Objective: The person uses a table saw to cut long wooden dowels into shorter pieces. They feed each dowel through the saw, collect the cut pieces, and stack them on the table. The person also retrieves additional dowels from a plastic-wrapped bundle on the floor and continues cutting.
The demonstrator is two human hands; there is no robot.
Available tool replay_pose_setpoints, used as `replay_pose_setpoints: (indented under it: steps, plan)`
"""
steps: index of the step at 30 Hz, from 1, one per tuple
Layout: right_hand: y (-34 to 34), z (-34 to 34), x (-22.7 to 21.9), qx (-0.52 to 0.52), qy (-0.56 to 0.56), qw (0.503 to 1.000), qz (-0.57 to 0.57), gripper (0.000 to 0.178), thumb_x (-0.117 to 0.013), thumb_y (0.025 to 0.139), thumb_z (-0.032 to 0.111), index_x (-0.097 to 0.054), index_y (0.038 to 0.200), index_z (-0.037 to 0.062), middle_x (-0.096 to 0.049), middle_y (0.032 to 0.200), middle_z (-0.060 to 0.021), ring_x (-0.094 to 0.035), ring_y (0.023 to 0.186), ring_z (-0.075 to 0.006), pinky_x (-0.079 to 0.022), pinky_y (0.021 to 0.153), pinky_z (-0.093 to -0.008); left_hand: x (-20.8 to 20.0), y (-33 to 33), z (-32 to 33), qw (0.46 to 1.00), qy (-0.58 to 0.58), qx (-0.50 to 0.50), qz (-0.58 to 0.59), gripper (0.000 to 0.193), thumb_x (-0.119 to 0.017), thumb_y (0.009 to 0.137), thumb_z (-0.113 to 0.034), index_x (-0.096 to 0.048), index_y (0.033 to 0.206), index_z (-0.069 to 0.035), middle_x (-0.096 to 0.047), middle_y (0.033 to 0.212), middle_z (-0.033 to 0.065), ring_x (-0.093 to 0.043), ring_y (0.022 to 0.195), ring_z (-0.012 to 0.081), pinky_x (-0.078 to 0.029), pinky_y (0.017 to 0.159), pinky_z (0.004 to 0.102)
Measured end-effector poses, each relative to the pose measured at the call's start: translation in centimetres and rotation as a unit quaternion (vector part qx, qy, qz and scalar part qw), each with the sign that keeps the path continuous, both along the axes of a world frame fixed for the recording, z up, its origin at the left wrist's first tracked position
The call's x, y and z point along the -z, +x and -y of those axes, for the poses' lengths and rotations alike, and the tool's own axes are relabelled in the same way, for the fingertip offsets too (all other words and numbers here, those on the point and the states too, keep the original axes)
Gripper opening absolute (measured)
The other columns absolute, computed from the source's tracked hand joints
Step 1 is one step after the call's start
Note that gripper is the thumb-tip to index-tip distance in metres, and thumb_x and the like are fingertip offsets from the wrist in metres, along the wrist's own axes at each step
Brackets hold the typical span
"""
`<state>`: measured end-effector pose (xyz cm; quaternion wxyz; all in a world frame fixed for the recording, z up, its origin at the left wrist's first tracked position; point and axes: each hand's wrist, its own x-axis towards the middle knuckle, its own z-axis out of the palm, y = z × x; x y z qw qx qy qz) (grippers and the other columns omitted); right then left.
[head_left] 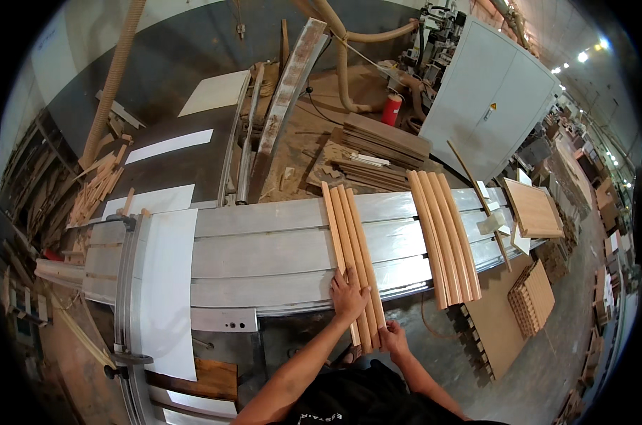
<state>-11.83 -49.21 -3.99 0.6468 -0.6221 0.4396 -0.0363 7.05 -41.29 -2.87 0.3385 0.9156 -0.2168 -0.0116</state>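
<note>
A few long, rounded wooden strips lie side by side across the metal sliding table, their near ends sticking out over its front edge toward me. My left hand rests on top of them, fingers apart and stretched toward the far side. At the near right end, my right hand pinches the end of the rightmost strip; its fingertips are partly hidden. A second group of similar wooden strips lies to the right, also overhanging the front edge.
The grooved metal table runs left to right. A fence bar and a white sheet cross its left part. Wooden panels lie at the right end; stacked pieces stand below. A grey cabinet is behind.
</note>
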Motion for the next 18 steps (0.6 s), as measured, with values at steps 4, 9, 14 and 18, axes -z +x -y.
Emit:
replay_pose_setpoints:
  steps: [4,9,14,18]
  plan:
    - [-0.7,3.8,-0.3,-0.022,0.094,0.995,0.005,0.027,-0.062,0.102,0.026,-0.066,0.116,0.003,-0.07,0.099,-0.0067,-0.067,0.084,-0.0162,-0.056,0.07,-0.0338,-0.2,-1.5,0.3,0.999,-0.04,0.01,-0.004,0.083,-0.079,0.08,-0.038,-0.043,0.145,0.0,-0.041,0.145,0.0287,-0.045,0.128,0.0458,-0.043,0.102,0.0567]
    - [-1.0,6.5,0.6,-0.03,0.218,0.975,0.03,0.032,-0.056,0.105,0.029,-0.068,0.123,0.0043,-0.071,0.102,-0.0043,-0.067,0.084,-0.0159,-0.055,0.073,-0.0332,-0.1,-7.2,-1.7,0.988,-0.066,-0.073,-0.118,0.086,-0.085,0.078,-0.034,-0.042,0.141,0.006,-0.055,0.135,0.0262,-0.053,0.125,0.0412,-0.046,0.103,0.0509]
    - [0.4,6.9,2.5,-0.104,0.196,0.975,0.031,0.032,-0.054,0.106,0.037,-0.07,0.114,0.0096,-0.069,0.093,-0.0021,-0.065,0.079,-0.0153,-0.052,0.072,-0.0338,2.9,-8.8,-1.8,0.847,-0.278,-0.113,-0.439,0.064,-0.084,0.083,-0.031,-0.057,0.126,0.009,-0.071,0.106,0.0187,-0.071,0.094,0.0319,-0.056,0.082,0.0436]
    - [0.6,7.2,1.6,-0.094,0.186,0.976,0.07,0.028,-0.058,0.105,0.031,-0.072,0.108,0.0069,-0.068,0.089,0.0004,-0.064,0.079,-0.0122,-0.053,0.072,-0.0315,2.7,-8.1,-2.4,0.733,-0.372,-0.129,-0.554,0.049,-0.081,0.086,-0.023,-0.065,0.12,0.009,-0.072,0.105,0.0166,-0.072,0.091,0.025,-0.059,0.079,0.0376]
